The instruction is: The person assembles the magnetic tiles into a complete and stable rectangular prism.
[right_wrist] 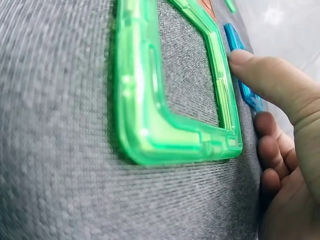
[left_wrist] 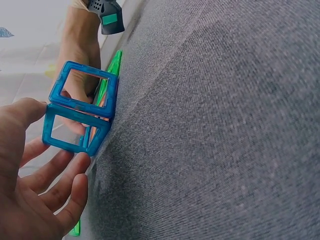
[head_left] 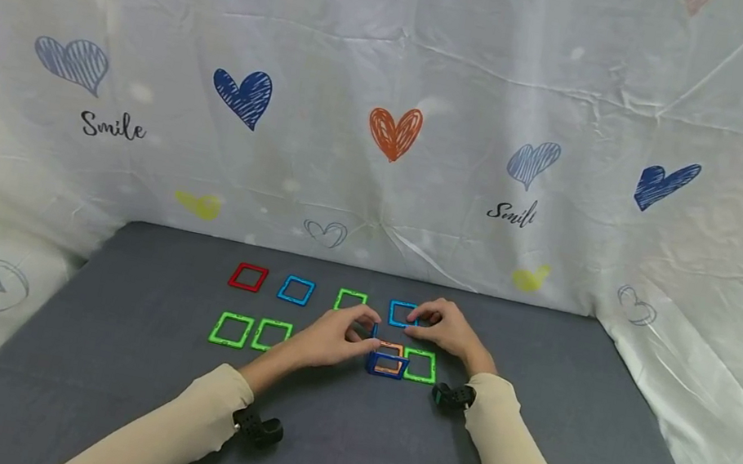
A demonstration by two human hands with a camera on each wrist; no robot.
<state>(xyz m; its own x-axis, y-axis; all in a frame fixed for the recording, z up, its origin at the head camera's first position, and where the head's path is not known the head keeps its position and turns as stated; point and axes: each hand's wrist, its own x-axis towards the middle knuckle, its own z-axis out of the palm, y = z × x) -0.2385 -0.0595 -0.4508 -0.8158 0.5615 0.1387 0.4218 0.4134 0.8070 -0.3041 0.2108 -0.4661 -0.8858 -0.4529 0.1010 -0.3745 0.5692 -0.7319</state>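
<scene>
Pinching the upright blue square (left_wrist: 66, 146) between thumb and fingertips of the left hand (head_left: 332, 337), along the left edge of the flat orange square (head_left: 392, 344) on the desk (head_left: 603, 439). Meeting, edge to edge, the front blue square (head_left: 385, 373), also upright. Holding the right side of the far blue square (head_left: 391, 313), just beyond, between thumb and fingers of the right hand (head_left: 447, 330). Likely to tip or fold at the seam if released too soon, for want of support beyond thin edges. Liable to shift the right-hand green square (right_wrist: 134, 90), lying against the orange one, with any low sweep of the right hand. Possible, too, to knock down both upright squares by bumping into a corner, or to lose the far blue square by gripping only the narrow rim. Hard to tell how firmly joined at the seams.
</scene>
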